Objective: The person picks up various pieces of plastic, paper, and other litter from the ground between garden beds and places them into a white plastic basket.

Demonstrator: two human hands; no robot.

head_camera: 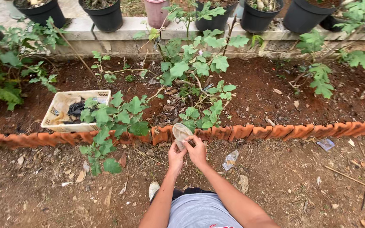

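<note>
Both my hands are raised in front of me over the dirt path, pinching one small, dirty, see-through plastic piece [181,132], a flattened cup or wrapper. My left hand [176,155] holds its lower edge and my right hand [197,151] grips its right side. The piece hangs just in front of the low border of orange clay tiles [275,131] that edges the soil bed. A leafy green plant [199,67] grows right behind it.
A cream plastic basket [60,110] with dark debris lies in the bed at left. Black pots [106,17] and a pink pot [156,12] stand on the concrete ledge behind. Plastic scraps [230,159], [326,144], dry leaves and sticks litter the path. My shoe [153,189] shows below.
</note>
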